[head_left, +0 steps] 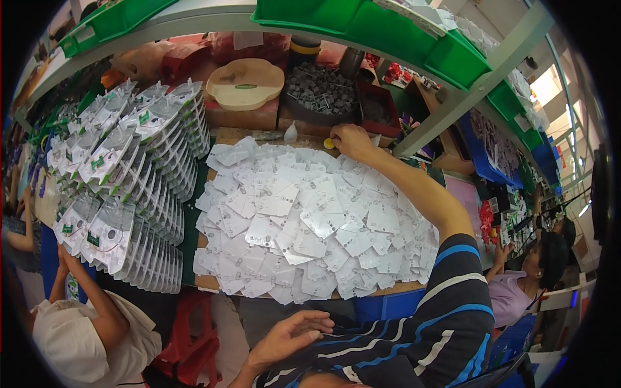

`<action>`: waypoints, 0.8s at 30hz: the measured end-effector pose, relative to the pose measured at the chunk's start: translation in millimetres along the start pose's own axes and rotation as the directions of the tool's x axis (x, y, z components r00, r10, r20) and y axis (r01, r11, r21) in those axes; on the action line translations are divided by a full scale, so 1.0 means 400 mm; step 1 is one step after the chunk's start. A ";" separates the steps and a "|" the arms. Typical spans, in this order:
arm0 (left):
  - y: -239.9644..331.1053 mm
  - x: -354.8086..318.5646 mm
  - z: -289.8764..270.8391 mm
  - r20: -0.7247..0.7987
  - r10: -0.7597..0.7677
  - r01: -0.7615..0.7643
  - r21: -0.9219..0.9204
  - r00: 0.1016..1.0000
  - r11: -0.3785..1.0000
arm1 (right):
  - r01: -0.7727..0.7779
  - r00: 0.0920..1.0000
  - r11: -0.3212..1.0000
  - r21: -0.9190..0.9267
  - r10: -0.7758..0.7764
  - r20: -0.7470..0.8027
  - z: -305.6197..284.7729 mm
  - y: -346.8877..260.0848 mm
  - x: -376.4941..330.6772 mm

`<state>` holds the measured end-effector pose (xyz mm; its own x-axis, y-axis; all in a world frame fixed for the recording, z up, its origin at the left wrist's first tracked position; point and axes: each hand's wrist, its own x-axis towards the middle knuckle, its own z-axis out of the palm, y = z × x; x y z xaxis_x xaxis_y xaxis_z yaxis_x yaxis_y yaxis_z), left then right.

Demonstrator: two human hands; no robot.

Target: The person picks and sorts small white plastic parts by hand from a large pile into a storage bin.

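Observation:
A broad heap of thin white plastic plates (278, 197) with small metal-looking fittings covers the bench in front of me. My right hand (354, 142) reaches over the far right of the heap. Its fingers are curled, with a small yellow round piece (329, 143) at the fingertips. The fingers partly hide how it is gripped. Near my body, below the near edge of the heap, my left hand (291, 333) holds nothing; its fingers are stretched out and the thumb is apart. A small white squeeze bottle (290, 132) stands behind the heap, left of my right hand.
Stacked white and clear plastic assemblies (129, 187) rise at left. Behind stand a cream tray (246, 84), a round tub of grey parts (320, 94) and a dark red bin (378, 110). Green bins (375, 32) line the overhead shelf. Co-workers sit left (90, 330) and right (517, 284).

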<state>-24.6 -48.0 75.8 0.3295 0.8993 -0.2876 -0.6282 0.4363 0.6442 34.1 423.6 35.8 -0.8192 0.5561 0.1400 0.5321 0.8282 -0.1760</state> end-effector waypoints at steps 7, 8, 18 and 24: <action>0.000 0.004 -0.015 -0.003 0.008 -0.008 -0.007 1.000 1.000 | 0.002 1.000 0.997 -0.076 -0.001 0.011 0.017 0.000 0.016; 0.000 0.004 -0.016 -0.006 0.010 -0.010 -0.004 1.000 1.000 | 0.004 1.000 0.997 -0.076 -0.003 0.011 0.015 -0.003 0.018; -0.007 -0.019 0.002 -0.042 -0.004 0.003 -0.016 0.999 1.000 | -0.088 0.993 0.992 -0.094 0.095 0.063 0.003 -0.029 0.022; -0.023 -0.020 0.016 -0.011 0.021 -0.021 0.015 1.000 1.000 | -0.108 0.993 0.993 0.054 0.110 -0.039 -0.051 -0.020 -0.020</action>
<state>-17.0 -59.3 76.8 0.3090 0.9084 -0.2817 -0.6241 0.4172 0.6607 40.7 413.9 55.9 -0.7468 0.6461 0.1574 0.6051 0.7584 -0.2424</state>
